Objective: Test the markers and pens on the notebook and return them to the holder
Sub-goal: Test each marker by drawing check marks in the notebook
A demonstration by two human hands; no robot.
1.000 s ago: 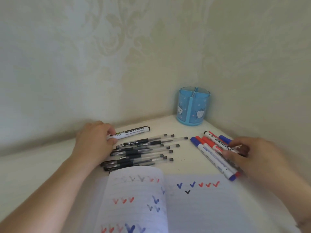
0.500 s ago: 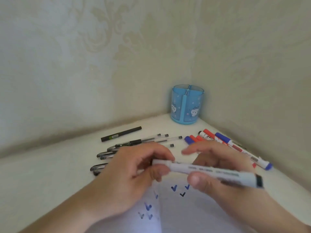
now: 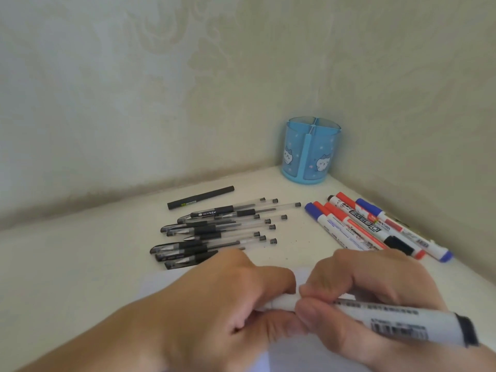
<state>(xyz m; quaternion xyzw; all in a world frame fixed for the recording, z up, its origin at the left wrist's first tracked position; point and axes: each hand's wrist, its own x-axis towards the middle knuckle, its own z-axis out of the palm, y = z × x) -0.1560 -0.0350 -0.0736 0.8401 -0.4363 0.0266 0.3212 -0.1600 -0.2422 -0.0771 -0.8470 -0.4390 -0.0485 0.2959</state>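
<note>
Both my hands hold a white marker (image 3: 397, 322) with a black end over the notebook (image 3: 303, 355). My left hand (image 3: 228, 299) grips the marker's left end, which its fingers hide. My right hand (image 3: 367, 294) pinches the barrel. Several black gel pens (image 3: 214, 232) lie in a pile at the middle of the table. Several red, blue and black markers (image 3: 375, 226) lie side by side at the right. The blue holder (image 3: 311, 151) stands in the far corner.
A single black pen (image 3: 200, 197) lies apart behind the gel pens. The white table (image 3: 67, 264) meets papered walls at the back and on the right, close to the markers.
My left hand left the pen pile with the white marker and my right hand left the marker row. Both came together on the marker over the notebook, then lower and nearer.
</note>
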